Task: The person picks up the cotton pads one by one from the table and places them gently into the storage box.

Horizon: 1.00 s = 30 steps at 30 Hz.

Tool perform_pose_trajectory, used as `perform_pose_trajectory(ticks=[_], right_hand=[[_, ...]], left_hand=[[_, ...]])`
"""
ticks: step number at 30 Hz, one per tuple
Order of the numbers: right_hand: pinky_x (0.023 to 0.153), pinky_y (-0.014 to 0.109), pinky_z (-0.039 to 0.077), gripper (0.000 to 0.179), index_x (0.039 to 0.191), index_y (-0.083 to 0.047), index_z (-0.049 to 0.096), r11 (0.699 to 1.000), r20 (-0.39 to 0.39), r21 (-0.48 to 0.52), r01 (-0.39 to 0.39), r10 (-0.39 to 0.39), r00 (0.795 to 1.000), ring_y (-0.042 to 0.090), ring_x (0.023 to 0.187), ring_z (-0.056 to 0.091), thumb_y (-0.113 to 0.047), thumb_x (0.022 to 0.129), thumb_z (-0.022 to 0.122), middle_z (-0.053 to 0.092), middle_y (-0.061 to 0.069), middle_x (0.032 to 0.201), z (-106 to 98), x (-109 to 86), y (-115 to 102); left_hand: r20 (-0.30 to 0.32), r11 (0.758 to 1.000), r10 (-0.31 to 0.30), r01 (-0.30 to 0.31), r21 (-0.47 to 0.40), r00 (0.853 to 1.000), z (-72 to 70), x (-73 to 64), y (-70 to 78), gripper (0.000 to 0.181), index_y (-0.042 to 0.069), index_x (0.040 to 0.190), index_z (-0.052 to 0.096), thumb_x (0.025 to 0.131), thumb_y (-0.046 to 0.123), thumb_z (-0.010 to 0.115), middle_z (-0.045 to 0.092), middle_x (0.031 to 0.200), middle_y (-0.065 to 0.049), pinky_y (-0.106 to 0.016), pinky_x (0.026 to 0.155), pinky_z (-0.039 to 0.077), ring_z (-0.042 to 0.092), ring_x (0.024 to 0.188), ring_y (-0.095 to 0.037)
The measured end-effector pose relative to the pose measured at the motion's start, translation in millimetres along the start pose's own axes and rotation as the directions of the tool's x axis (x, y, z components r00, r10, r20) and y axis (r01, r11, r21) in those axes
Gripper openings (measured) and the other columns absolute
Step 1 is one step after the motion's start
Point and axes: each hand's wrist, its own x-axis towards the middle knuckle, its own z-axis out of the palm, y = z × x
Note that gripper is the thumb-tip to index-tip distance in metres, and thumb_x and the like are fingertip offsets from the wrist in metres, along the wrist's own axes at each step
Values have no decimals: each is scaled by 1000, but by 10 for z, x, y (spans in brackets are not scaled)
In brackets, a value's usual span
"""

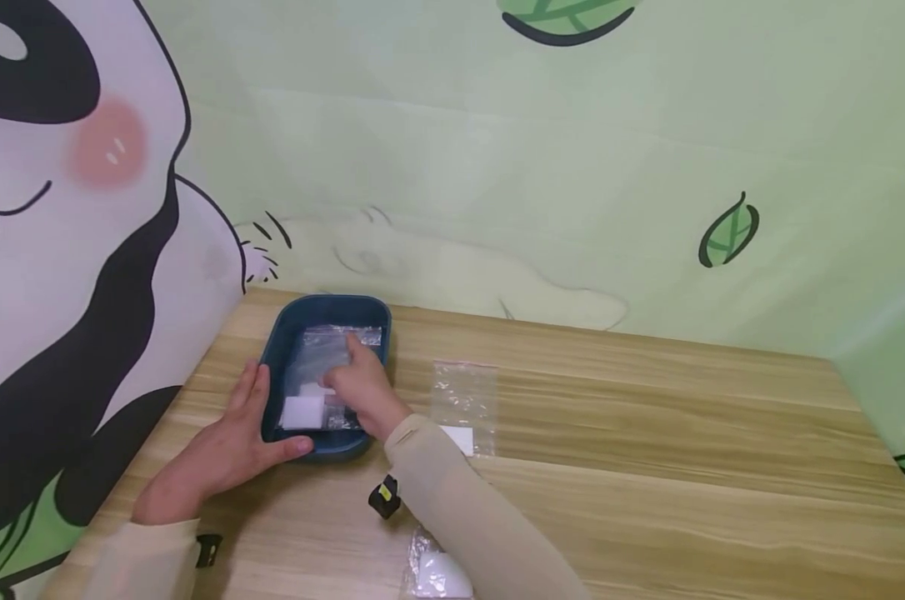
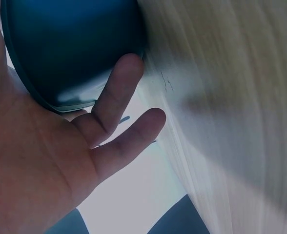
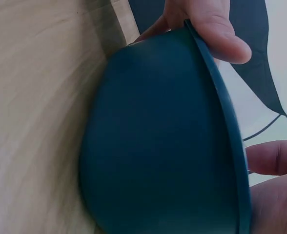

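Note:
A dark blue, deep rectangular tray (image 1: 381, 321) with rounded corners stands near the table's far left edge. Inside it lie clear plastic bags (image 1: 321, 354) and white square pieces (image 1: 302, 412). My left hand (image 1: 227, 446) rests along the tray's left side, fingers spread and thumb over the near corner. From the left wrist, two fingers (image 2: 133, 139) of that hand show extended beside the tray wall (image 2: 75, 48). Reaching over the tray's right rim, my right hand (image 1: 362, 387) has its index finger stretched over the bags. The right wrist view shows the tray's outer wall (image 3: 158, 136).
To the right of the tray lies a clear bag (image 1: 463, 396) with a white piece in it. Another clear bag with a white item (image 1: 441, 575) lies at the front, partly under the right sleeve (image 1: 482, 517). A printed panda backdrop (image 1: 452, 167) rises behind the wooden table (image 1: 647, 417).

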Motion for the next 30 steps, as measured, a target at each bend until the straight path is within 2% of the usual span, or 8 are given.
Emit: perform_pose_trajectory(ticks=[1,3,9,15,20,25,30], right_hand=[[97,38,49,81,157,-2,33,1000,-13,-6,-9,9,1000,25,131,46,10,83,62,31,14,162,7,4,2],[94,44,51,80,157,-1,31,999,-23,44,-33,34,999,30,128,49,8,84,63,30,16,162,19,10,5],[99,48,48,85,158,2,27,987,-46,158,-35,42,998,30,129,48,2,82,65,25,18,163,57,48,29],[106,45,41,87,158,2,27,989,-42,138,-58,65,997,31,133,45,0,81,68,23,16,164,67,74,32],[106,42,40,91,160,-3,25,991,-41,118,-70,75,996,33,126,47,-3,80,70,24,19,163,72,75,36],[112,39,30,97,162,-7,19,993,-30,87,-77,80,996,30,138,34,-6,80,71,17,15,166,76,70,43],[118,39,20,98,162,-6,18,999,-62,48,-9,12,998,27,149,22,-3,80,71,17,12,167,49,69,33]], left_hand=[[1,1000,-3,3,1,1000,1,2,1,126,-6,157,-9,87,67,66,-13,163,-29,-69,97,38,35,132,-61],[2,1000,-6,6,3,1000,0,4,2,126,-6,157,-8,87,67,66,-13,163,-29,-69,95,39,37,130,-61],[-7,1000,1,-1,2,1000,1,-4,1,125,-6,157,-8,88,66,66,-13,163,-28,-70,94,39,40,128,-61],[-9,1000,0,0,0,1000,-2,-10,-1,125,-5,157,-8,87,67,66,-13,164,-28,-70,95,39,39,129,-61],[-7,1000,-5,5,-7,1000,-9,-8,0,125,-4,158,-9,87,67,66,-13,164,-27,-69,95,39,41,128,-61],[-7,1000,-5,5,-10,1000,-2,-8,-6,126,-4,158,-9,87,67,66,-13,164,-27,-69,96,38,41,128,-60],[-12,1000,-1,1,-10,1000,2,-7,-4,125,-4,158,-8,87,67,66,-12,164,-27,-69,96,39,42,128,-60]])
